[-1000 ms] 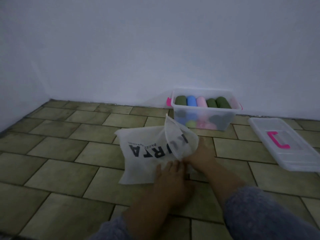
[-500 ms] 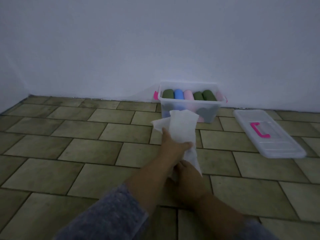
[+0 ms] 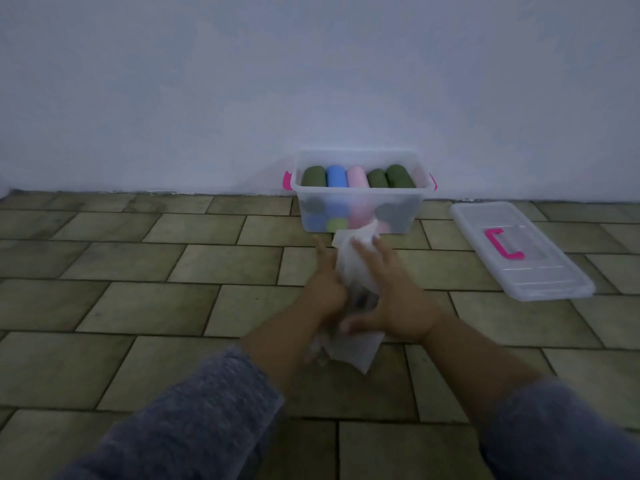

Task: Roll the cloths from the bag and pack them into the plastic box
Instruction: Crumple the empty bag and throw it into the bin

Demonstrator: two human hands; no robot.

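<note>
A white bag (image 3: 358,348) is crumpled and held upright just above the tiled floor, between my two hands. My left hand (image 3: 325,287) grips its left side with curled fingers, the index finger pointing forward. My right hand (image 3: 391,292) lies against its right side, fingers straight and spread, the thumb stretched across the lower part. Just beyond the bag, against the wall, stands the clear plastic box (image 3: 360,191) with pink handles. Several rolled cloths (image 3: 356,176), green, blue and pink, fill it in two layers. I cannot see what is inside the bag.
The box's clear lid (image 3: 540,271) with a pink handle lies flat on the floor to the right of the box. A white wall (image 3: 311,81) closes off the far side. Olive floor tiles (image 3: 138,271) stretch to the left and towards me.
The bag lay flat on the floor a second ago. My hands have gathered it, lifted it and carried it forward to the box; my right hand has moved from below it to its right side.
</note>
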